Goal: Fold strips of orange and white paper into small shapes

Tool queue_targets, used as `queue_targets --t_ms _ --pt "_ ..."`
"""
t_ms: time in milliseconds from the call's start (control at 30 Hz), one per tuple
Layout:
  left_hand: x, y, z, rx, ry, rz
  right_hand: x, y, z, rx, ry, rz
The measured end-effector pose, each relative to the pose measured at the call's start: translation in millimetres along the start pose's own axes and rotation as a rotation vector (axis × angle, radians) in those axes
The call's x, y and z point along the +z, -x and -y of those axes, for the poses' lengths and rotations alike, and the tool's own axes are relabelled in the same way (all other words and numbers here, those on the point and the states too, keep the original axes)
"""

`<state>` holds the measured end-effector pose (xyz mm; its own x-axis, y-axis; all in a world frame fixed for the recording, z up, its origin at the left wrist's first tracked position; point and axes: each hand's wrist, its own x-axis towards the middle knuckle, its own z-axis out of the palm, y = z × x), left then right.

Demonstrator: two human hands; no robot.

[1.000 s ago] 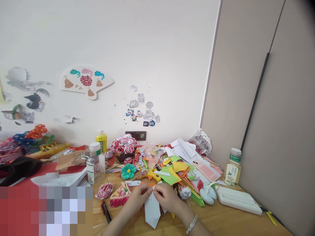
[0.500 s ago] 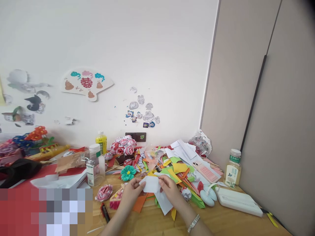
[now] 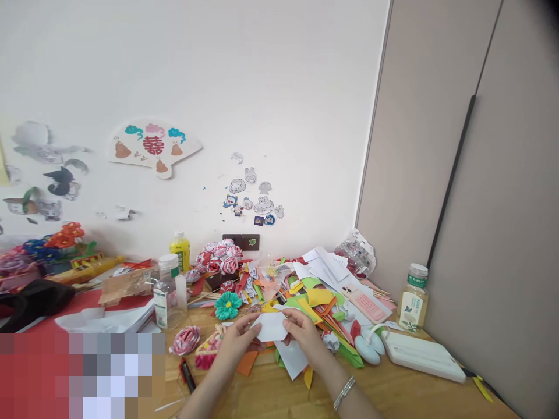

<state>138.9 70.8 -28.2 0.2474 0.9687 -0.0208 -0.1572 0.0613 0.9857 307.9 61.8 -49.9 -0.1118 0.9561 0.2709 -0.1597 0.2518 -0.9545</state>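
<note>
Jointly held ppr (image 3: 271,327), L grip (image 3: 237,337), R grip (image 3: 302,333)

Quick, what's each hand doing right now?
Left hand: closed, pinching one end of the white paper piece.
Right hand: closed, pinching its other end.

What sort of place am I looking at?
Likely a craft corner, perhaps in a home, though the pictures can't confirm whose. Signs: a heap of coloured paper and a bunch of paper-like roses on the table, and a white paper held in both hands.
</note>
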Motion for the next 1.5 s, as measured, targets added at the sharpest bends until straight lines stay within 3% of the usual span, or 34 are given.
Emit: queue_targets --t_ms 233,467,767,967,1300,1500 --pt "3.7 7.5 -5.8 -0.019 0.109 0.035 6.6 4.5 9.6 0.053 -0.13 -0.01" --pt "7.3 14.7 -10.1 -0.009 0.241 0.027 12.2 7.2 11.5 0.011 -0.192 -0.076" --pt "6.2 8.2 -4.2 -0.019 0.113 0.043 11.3 8.5 14.7 -0.032 -0.033 -0.083" --pt "4.6 -1.1 7.3 -0.096 -0.002 -0.045 10.4 9.3 13.2 -0.08 0.054 -0.03" --pt "4.5 -0.1 9.9 0.093 -0.19 0.062 11.4 9.5 14.2 -0.039 0.219 0.026" --pt "7.2 2.7 7.6 0.103 -0.201 0.043 8.4 6.0 6.7 -0.031 0.269 0.038"
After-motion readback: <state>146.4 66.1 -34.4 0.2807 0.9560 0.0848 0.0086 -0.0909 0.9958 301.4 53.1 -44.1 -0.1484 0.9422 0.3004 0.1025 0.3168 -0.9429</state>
